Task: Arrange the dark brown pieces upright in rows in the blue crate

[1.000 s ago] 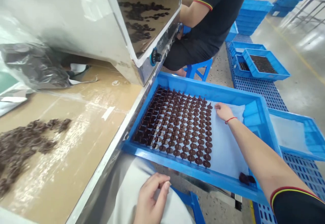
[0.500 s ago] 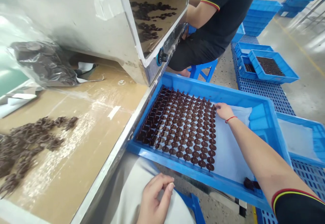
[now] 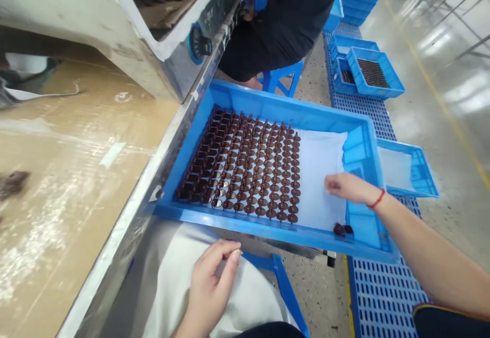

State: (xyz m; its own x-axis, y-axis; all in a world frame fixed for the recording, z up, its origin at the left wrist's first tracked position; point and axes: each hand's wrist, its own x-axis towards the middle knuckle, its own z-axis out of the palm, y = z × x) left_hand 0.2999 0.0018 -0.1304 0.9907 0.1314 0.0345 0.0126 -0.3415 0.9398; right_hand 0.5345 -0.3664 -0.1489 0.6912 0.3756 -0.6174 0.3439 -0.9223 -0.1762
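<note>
Blue plastic tray (image 3: 268,98): shallow and rectangular, its long axis running across the view.
Dark brown round-headed pieces (image 3: 237,164): tight rows on the tray's left part.
Dark brown clump (image 3: 342,229): loose, on the white paper sheet (image 3: 317,174), by the tray's near right corner.
Right hand (image 3: 346,187): relaxed, fingers lightly curled, holding nothing, above the sheet inside the tray.
Left hand (image 3: 210,287): loosely curled, empty, on a white cloth (image 3: 245,297) outside the tray's near edge.
Nearer hand: the right; the clump lies just below it, toward the tray's near edge.
Around the tray: tan-covered counter (image 3: 76,174) to its left; seated co-worker in a black shirt (image 3: 287,21) beyond it; smaller blue crates (image 3: 371,72) on a perforated blue pallet (image 3: 383,297) to its right.
</note>
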